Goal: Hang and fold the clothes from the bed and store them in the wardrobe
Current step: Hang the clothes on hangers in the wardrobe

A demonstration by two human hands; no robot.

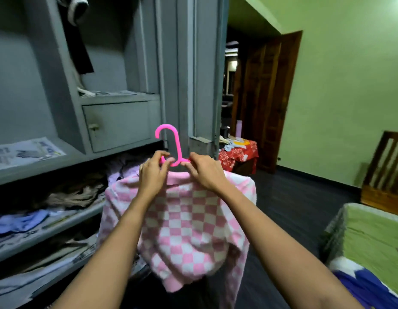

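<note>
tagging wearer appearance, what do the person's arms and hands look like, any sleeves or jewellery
Both forearms are bare: no sleeves, watch or bracelet in view. No gloves. The left hand may wear a gold-coloured ring, too blurred to be sure; the right hand shows none.

Both arms reach forward; the left hand (151,175) and right hand (206,172) sit close together, fingers curled in a pinch.

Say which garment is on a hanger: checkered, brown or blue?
The pink-and-white checkered sweater, hung on the pink hanger held by left hand and right hand. The brown clothes and blue garment lie loose on wardrobe shelves.
</note>
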